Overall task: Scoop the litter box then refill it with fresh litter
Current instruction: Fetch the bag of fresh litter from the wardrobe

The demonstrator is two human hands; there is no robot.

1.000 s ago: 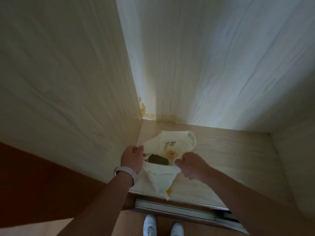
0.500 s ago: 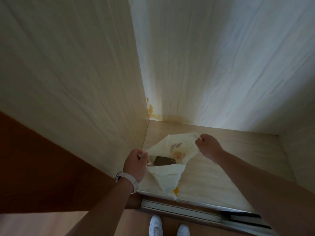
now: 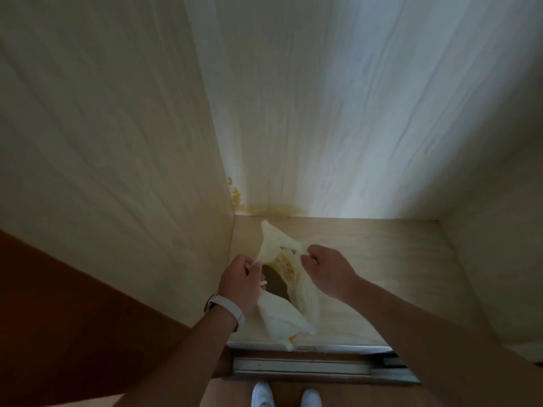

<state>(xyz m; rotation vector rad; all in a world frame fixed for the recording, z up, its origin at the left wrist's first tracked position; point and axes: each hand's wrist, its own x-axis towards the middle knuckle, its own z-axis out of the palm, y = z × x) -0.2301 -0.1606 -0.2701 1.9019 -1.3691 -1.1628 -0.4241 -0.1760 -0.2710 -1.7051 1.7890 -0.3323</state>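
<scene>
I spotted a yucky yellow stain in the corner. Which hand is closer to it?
Left. The left hand sits almost straight below the yellow stain, by the side wall. The right hand is further off to the right, holding the plastic bag.

Nothing here can be read. The thin whitish plastic bag (image 3: 282, 289) carries a small patch of dark print near its upper edge, just beside the right hand (image 3: 326, 268), but the marks are too blurred and crumpled to make out any letters, numbers or a brand.
</scene>
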